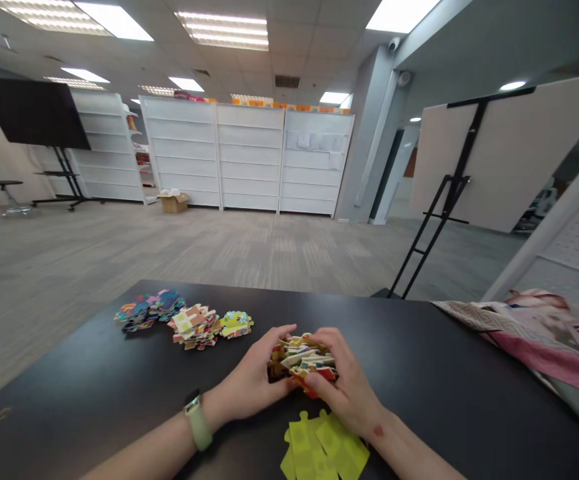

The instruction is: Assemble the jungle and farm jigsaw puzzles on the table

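My left hand (251,375) and my right hand (345,381) curve around opposite sides of a stack of jigsaw puzzle pieces (303,359), gripping it between them just above or on the black table (134,393). The pieces show mixed colours, with red and cream edges; some are hidden by the fingers. Several yellow-green puzzle pieces (319,445) lie overlapped close to me, below my right wrist. Farther off to the left stand three piles: dark blue pieces (150,310), cream and pink pieces (195,327), and a small yellow pile (236,324).
Folded patterned and pink cloth (544,333) lies along the table's right side. Beyond the table are a black-legged easel stand with a board (514,153), white shelves (249,157), a cardboard box (173,202) and a large screen on a stand (32,113).
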A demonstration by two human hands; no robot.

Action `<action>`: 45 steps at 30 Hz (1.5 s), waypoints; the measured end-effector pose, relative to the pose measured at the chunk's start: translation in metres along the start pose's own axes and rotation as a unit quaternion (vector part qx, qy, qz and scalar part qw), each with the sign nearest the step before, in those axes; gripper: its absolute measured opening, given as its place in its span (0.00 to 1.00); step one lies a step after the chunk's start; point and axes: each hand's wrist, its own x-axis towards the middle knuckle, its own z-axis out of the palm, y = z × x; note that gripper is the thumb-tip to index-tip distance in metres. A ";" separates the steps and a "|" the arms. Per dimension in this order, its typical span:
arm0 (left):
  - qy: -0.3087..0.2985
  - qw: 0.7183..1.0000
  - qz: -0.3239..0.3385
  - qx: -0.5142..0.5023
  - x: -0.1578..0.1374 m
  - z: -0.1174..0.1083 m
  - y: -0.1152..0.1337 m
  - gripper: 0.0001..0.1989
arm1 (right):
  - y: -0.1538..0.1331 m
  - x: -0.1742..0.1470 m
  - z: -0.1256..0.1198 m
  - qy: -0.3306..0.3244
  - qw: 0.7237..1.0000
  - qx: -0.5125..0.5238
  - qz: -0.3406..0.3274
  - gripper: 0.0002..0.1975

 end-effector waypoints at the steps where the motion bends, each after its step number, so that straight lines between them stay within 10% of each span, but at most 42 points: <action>1: 0.000 1.000 0.007 -0.002 0.000 0.000 0.000 0.38 | -0.002 0.001 0.001 -0.025 1.000 0.003 0.004 0.24; 6: -0.002 1.000 0.012 -0.003 0.002 -0.007 -0.005 0.32 | -0.003 0.005 -0.007 -0.065 0.996 -0.021 0.057 0.31; 12: -0.015 0.999 -0.033 0.012 0.001 -0.018 -0.012 0.23 | 0.021 0.008 -0.021 0.135 0.977 0.007 0.163 0.30; 20: -0.025 1.000 -0.001 0.002 -0.001 -0.001 -0.007 0.56 | -0.007 0.003 0.005 -0.152 0.982 0.101 0.051 0.27; 28: -0.013 0.997 0.080 0.007 0.003 -0.004 -0.007 0.45 | 0.009 0.006 -0.003 -0.080 0.990 0.067 0.096 0.32; 38: -0.048 0.996 0.068 0.023 0.002 0.005 0.007 0.56 | -0.007 -0.004 0.009 -0.060 0.991 0.093 0.069 0.30; 45: -0.020 0.998 0.059 0.019 0.002 0.001 0.001 0.38 | -0.009 -0.001 -0.003 -0.084 0.994 0.063 0.012 0.28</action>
